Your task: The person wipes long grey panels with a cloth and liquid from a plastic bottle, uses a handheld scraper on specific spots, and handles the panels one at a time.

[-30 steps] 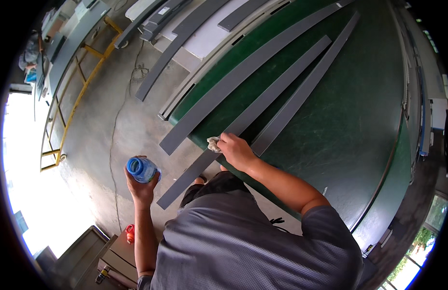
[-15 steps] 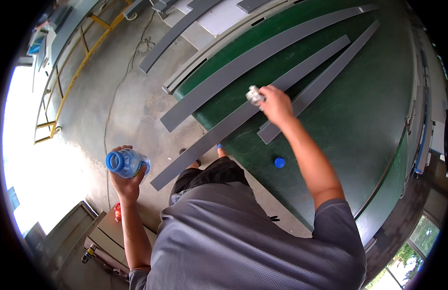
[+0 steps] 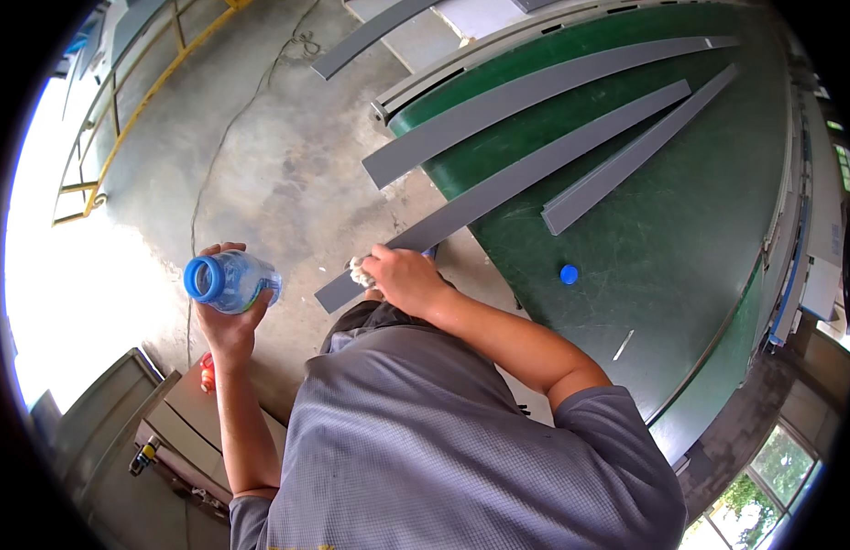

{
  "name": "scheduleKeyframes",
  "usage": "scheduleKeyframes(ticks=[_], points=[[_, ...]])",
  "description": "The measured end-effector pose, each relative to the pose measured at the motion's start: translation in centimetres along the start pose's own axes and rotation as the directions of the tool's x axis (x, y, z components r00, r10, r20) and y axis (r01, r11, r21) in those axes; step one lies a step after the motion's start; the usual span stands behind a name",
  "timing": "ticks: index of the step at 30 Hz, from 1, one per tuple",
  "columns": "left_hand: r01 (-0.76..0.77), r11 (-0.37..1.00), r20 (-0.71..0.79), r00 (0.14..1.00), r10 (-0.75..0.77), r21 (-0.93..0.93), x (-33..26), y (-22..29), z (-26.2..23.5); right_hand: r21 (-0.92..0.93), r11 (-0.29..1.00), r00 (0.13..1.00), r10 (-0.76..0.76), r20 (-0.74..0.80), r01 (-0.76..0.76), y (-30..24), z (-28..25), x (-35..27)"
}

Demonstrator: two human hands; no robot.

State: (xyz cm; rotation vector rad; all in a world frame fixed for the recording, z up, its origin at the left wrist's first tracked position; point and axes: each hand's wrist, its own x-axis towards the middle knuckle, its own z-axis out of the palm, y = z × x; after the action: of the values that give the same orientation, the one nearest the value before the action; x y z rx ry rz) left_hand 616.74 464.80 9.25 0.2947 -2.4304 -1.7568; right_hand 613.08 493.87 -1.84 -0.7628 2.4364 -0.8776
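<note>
My left hand (image 3: pixel 230 321) is wrapped round a clear plastic bottle (image 3: pixel 243 282) with a blue rim, its mouth uncapped and tilted toward me. In my right hand (image 3: pixel 405 280) is a bunched white cloth (image 3: pixel 360 271), pressed on or just over the near end of a long grey strip (image 3: pixel 498 191). That strip lies across the green table (image 3: pixel 663 302) and sticks out past its near left edge. A blue bottle cap (image 3: pixel 569 274) rests on the tabletop to the right of my right hand.
Two more grey strips, a longer one (image 3: pixel 535 90) and a shorter one (image 3: pixel 640 151), lie on the table. A yellow-framed rack (image 3: pixel 150 82) stands far left. At lower left is a cabinet (image 3: pixel 182 417) with a red object (image 3: pixel 207 373) beside it. A cord (image 3: pixel 225 137) runs along the floor.
My right hand has moved with the white cloth down and left along the middle strip, to its near end. My left hand still holds the bottle, slightly shifted. The view has shifted too.
</note>
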Motion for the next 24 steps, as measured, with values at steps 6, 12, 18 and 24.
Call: scheduleKeyframes(ticks=[6,12,18,24], points=[[0.006,0.999,-0.079,0.997,-0.009,-0.039,-2.6,-1.7,-5.7,-0.021,0.938,0.865,0.311,-0.393,-0.347,13.8,-11.6,-3.2],[0.021,0.999,-0.125,0.992,-0.026,-0.040,-3.9,-4.0,-9.2,-0.070,0.935,0.873,0.297,-0.387,-0.349,13.4,-12.2,-3.4],[-0.054,0.997,-0.115,0.992,0.047,-0.057,-4.8,-4.1,-10.4,0.014,0.999,0.987,0.051,-0.150,-0.050,-0.9,0.4,-0.9],[-0.054,0.995,-0.104,0.994,0.045,-0.088,-5.3,-3.8,-10.8,-0.164,0.977,0.990,-0.139,0.009,0.138,-6.3,5.1,0.9]])
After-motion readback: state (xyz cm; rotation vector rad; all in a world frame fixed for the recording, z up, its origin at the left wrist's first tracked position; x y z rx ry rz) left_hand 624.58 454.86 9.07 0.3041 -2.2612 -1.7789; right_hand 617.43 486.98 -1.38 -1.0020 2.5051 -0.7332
